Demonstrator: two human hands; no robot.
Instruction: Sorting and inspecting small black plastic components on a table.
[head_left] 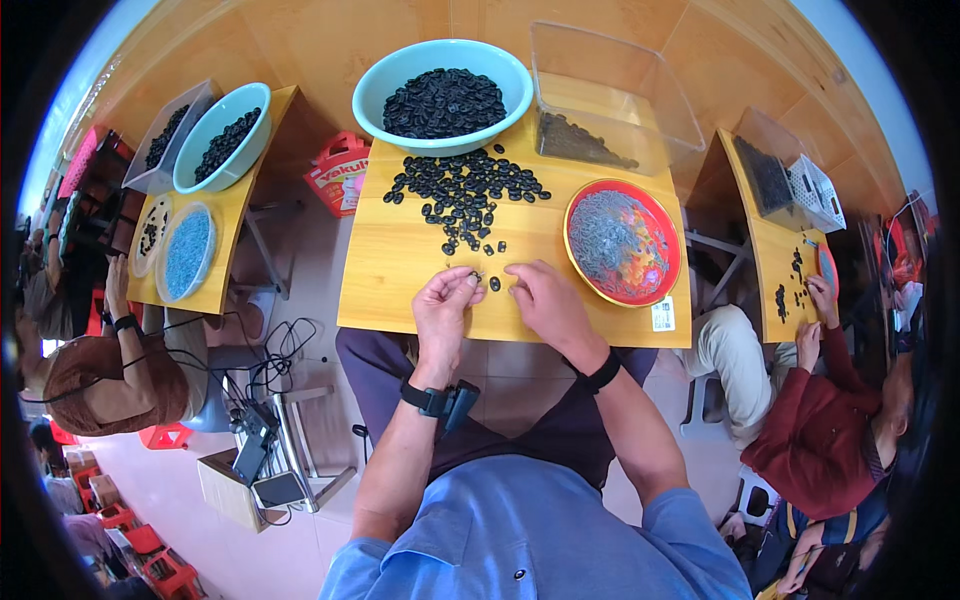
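My left hand (446, 301) is closed in a pinch above the table's near edge. A small piece at its thumb and fingertips is too small to make out. Just right of those fingertips, one black oval piece (495, 284) lies on the wood. My right hand (545, 305) rests over the table on the other side of that piece, its index finger and thumb apart, with nothing visible between them. Beyond both hands spreads a loose heap of black oval pieces (462, 190). To the right sits a red round tray (660, 215) with many thin grey metal bits (606, 228).
A light-blue basin (370, 85) full of black pieces stands at the table's far side, beside a clear plastic bin (620, 75). On both sides, co-workers sit at yellow tables (228, 225). Black cables (275, 365) hang by a stool at the left.
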